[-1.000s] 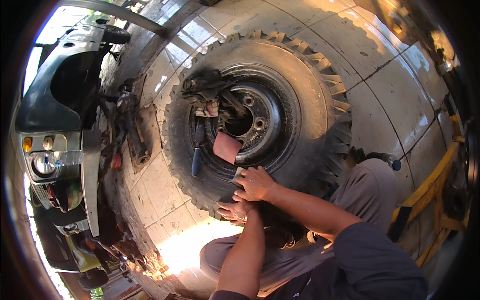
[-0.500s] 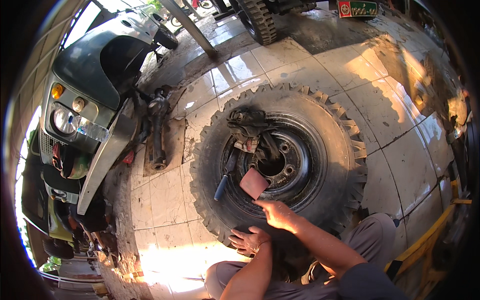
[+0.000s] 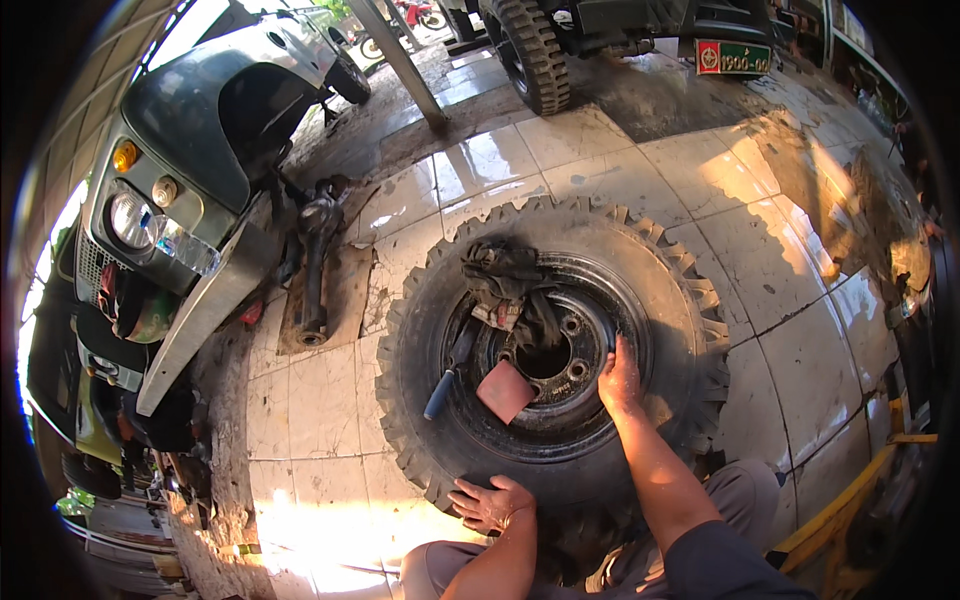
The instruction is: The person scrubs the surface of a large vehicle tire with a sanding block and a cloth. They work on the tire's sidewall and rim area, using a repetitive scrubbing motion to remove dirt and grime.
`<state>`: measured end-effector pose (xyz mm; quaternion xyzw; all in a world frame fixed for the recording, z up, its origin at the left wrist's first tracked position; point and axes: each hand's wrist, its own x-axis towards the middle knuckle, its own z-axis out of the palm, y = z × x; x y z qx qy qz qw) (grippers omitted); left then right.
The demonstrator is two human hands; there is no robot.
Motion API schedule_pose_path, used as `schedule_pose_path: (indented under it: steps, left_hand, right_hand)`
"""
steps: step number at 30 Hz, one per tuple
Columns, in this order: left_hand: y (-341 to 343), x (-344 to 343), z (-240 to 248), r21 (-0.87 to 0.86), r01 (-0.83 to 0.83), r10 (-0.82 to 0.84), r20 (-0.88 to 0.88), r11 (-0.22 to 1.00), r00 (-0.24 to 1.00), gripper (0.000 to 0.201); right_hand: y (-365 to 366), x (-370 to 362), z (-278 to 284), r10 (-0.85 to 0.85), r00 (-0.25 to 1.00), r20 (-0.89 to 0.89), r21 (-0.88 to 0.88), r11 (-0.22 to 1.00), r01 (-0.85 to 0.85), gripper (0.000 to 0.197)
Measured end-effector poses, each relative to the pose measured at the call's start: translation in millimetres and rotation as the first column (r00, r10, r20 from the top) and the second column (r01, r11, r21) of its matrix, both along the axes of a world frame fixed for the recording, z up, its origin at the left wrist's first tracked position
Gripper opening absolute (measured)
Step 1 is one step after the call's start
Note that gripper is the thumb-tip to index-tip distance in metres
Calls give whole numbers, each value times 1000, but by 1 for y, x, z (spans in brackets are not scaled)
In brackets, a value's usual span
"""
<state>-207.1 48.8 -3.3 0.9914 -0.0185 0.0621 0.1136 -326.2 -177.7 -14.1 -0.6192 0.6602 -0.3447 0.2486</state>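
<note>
A large knobbly tyre (image 3: pixel 668 330) lies flat on the tiles in front of me, round a black steel wheel rim (image 3: pixel 590 425). My left hand (image 3: pixel 492 503) rests with fingers spread on the tyre's near edge. My right hand (image 3: pixel 621 382) is at the rim's right side, fingers stretched out along its inner edge, seen nearly edge-on. A pinkish square of sandpaper (image 3: pixel 505 392) lies on the rim left of that hand. A blue-handled tool (image 3: pixel 439 394) leans across the rim's left side, its far end by a dark crumpled cloth (image 3: pixel 500 275).
A dark green vehicle front (image 3: pixel 185 130) with a pale metal bumper (image 3: pixel 208 318) stands at left. Beside it a metal axle part (image 3: pixel 317 265) lies on cardboard. Another vehicle's wheel (image 3: pixel 527 55) is at the back, and a yellow metal frame (image 3: pixel 850 500) at lower right.
My right hand has moved away from the sandpaper, rightward and up to the rim's right side. The left hand stays on the tyre's near edge. The whole view has shifted slightly.
</note>
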Motion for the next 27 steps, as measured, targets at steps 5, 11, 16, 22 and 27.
schedule_pose_path:
  steps: [5, 11, 16, 22, 27]
  left_hand:
    - [4, 5, 0, 23, -7, 6, 58, 1000, 998, 77]
    - [4, 4, 3, 3, -9, 9, 39, 1000, 999, 78]
    - [4, 4, 3, 5, -18, 18, 30, 1000, 999, 75]
    - [-2, 0, 13, 66, -22, 23, -7, 998, 1000, 71]
    - [1, 3, 11, 50, -21, 19, 42, 999, 999, 72]
  right_hand:
    - [8, 20, -21, 139, 990, -22, 93, 986, -136, 52]
    - [-9, 21, -21, 172, 981, -93, 99, 982, -163, 55]
    - [-6, 17, -23, 193, 971, -142, 85, 980, -182, 55]
    - [-10, 12, -16, 234, 955, -183, 162, 965, -206, 59]
    - [6, 14, -18, 238, 956, -172, 142, 966, -215, 58]
